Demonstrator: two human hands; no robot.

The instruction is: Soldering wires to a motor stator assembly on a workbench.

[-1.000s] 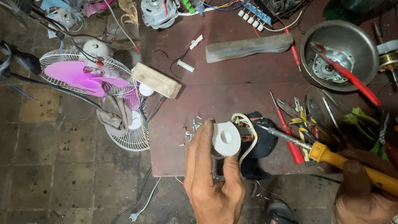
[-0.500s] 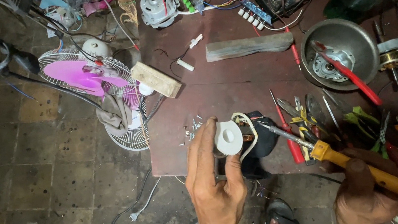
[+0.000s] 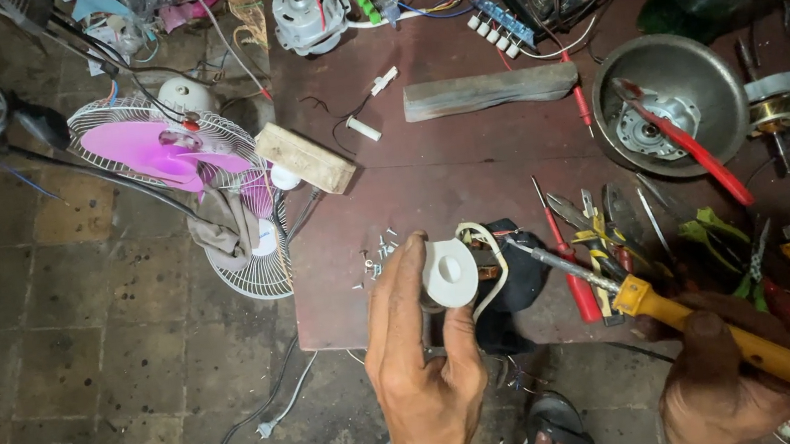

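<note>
head view, looking down over a dark red work table (image 3: 469, 173).

- left hand (image 3: 425, 369) comes up from the near edge, fingers and thumb wrapped around a small motor part with a white round cap (image 3: 448, 273); firm grasp, cap facing up toward the camera. pale wire (image 3: 493, 265) loops off its right side.
- the part sits at the near edge of the table, just above the left hand, directly left of the iron's tip.
- right hand (image 3: 722, 393) low right, clenched around the yellow handle of a soldering iron (image 3: 667, 307). the iron's long axis runs from lower right up to upper left, metal tip almost touching the right side of the part, by the wires; actual contact cannot be told.
- the left hand has the part; the right reaches it only through the iron's tip.
- around: red-handled screwdriver (image 3: 566, 266) just beside the iron shaft, a heap of pliers and cutters (image 3: 719, 242) to the right, metal bowl (image 3: 675, 92) with a motor piece in it farther back, wooden block (image 3: 305, 158) at the table's left edge, pink-bladed fan (image 3: 177, 163) on the floor to the left.
- 1 sandalled foot (image 3: 557, 433) visible under the table edge.
</note>
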